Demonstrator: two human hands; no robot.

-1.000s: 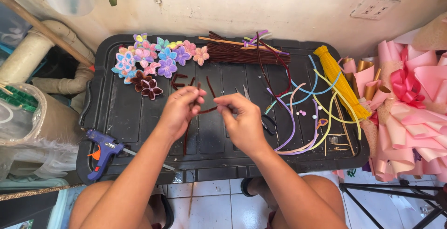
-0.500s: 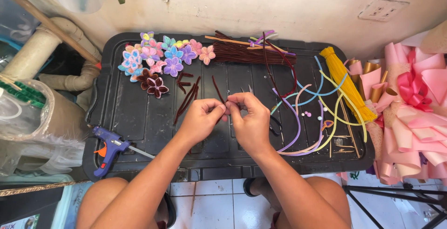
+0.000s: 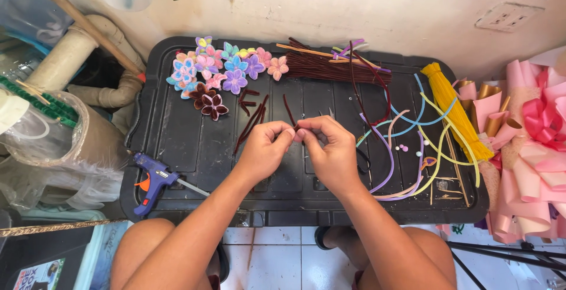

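Compared with a second ago, the left hand (image 3: 263, 148) and right hand (image 3: 330, 148) are brought together low over the black lid (image 3: 177, 142), fingertips touching. A short dark red pipe-cleaner piece (image 3: 294, 129) is pinched between both hands, so bending appears under way; the cut pieces (image 3: 250, 122) lie just beyond.

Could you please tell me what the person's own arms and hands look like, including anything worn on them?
Both arms are bare up to the frame edge, with no sleeves showing. The left hand and right hand wear no gloves, and no rings, watch or bracelets are visible.
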